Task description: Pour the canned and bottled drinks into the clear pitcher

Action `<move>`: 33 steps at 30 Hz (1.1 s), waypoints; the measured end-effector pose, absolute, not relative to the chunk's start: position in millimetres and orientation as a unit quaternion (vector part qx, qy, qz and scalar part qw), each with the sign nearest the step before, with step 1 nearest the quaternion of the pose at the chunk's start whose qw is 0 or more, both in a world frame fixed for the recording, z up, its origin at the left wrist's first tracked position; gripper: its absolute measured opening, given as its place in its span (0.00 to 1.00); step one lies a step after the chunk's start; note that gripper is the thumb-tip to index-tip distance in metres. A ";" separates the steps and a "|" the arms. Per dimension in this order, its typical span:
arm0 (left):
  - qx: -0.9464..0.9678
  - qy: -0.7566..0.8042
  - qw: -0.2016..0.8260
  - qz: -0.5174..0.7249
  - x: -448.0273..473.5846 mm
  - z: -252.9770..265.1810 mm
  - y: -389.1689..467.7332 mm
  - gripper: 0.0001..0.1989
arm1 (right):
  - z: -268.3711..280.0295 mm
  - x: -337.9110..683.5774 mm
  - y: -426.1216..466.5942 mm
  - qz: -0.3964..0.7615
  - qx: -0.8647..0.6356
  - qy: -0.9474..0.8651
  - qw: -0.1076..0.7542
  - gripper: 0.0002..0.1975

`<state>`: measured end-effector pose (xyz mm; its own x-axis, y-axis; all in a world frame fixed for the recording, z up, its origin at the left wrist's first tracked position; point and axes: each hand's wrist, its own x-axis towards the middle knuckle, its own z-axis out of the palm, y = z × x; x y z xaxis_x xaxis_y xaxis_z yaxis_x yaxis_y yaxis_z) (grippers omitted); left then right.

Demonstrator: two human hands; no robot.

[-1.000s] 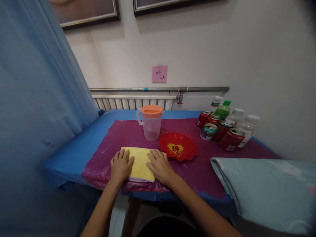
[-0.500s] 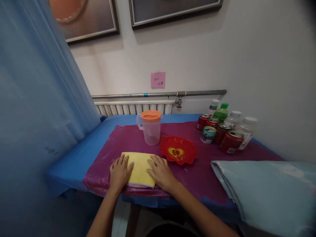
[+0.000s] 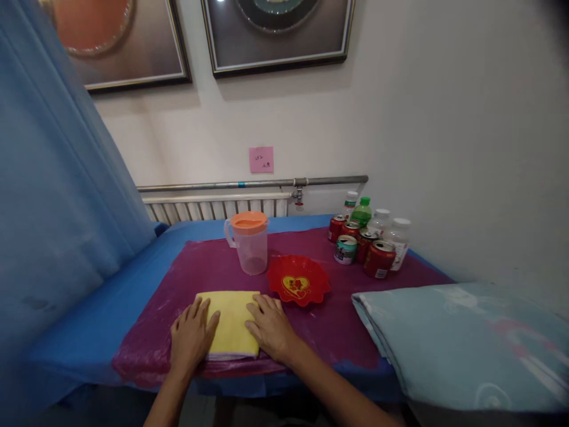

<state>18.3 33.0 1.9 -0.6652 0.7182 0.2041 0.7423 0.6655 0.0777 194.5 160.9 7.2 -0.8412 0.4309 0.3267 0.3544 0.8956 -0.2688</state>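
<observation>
A folded yellow cloth (image 3: 233, 325) lies flat on the purple sheet (image 3: 164, 308) near the table's front edge. Over its left side rests my left hand (image 3: 191, 335), fingers spread. My right hand (image 3: 271, 326) lies on the cloth's right side, also with fingers stretched out. Behind the cloth stands a clear plastic pitcher (image 3: 252, 252) with an orange lid and a handle on its left. Just beyond my right hand is a red scalloped plate (image 3: 306, 273) with a yellow heart print.
At the back right stand several drink cans (image 3: 380, 259) and bottles (image 3: 400, 240). A folded light-blue fabric (image 3: 444, 338) covers the right front corner. A blue curtain (image 3: 53, 196) hangs at left. A radiator (image 3: 213, 209) and pipe run along the wall.
The camera view has turned, so everything sits further left and the wall pictures show more. Both hands stay on the folded cloth, which looks unchanged.
</observation>
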 end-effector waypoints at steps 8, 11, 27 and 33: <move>-0.392 -0.913 0.082 -0.081 20.8 2.0 33.3 0.25 | 7.0 195.1 161.8 0.101 -0.201 -0.955 0.193 0.14; -0.395 -0.911 0.081 -0.085 20.6 1.6 33.5 0.25 | 7.4 195.4 161.5 0.097 -0.203 -0.956 0.191 0.14; -0.405 -0.906 0.087 -0.087 17.5 -4.1 33.6 0.26 | 5.8 202.6 159.4 0.087 -0.200 -0.956 0.197 0.18; -0.402 -0.909 0.081 -0.081 18.5 -2.2 33.5 0.26 | 7.8 214.1 154.0 0.102 -0.199 -0.956 0.189 0.17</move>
